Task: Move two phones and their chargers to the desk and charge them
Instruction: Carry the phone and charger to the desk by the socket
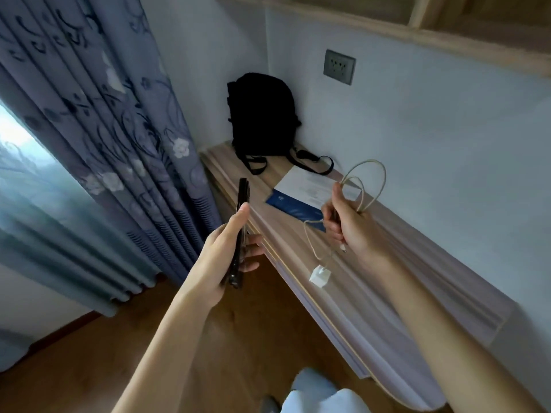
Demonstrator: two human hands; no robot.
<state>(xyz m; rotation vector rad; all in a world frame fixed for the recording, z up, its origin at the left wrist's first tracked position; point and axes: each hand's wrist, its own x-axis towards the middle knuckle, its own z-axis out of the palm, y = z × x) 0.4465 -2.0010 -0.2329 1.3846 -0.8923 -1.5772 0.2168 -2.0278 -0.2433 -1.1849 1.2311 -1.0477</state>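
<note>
Carrying step: left hand (222, 251) grips a phone (239, 231) edge-on beside the desk (372, 281); right hand (347, 225) clutches a looped cable (365, 186), its plug (319, 275) dangling. Next, probably, both are set down, then the plug goes to the socket (339, 67).

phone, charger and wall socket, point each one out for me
phone (243, 193): head view, upper part of its dark side edge.
charger (319, 276): head view, the white plug cube hanging at the cable's end.
wall socket (339, 67): head view, middle of its grey faceplate.
</note>
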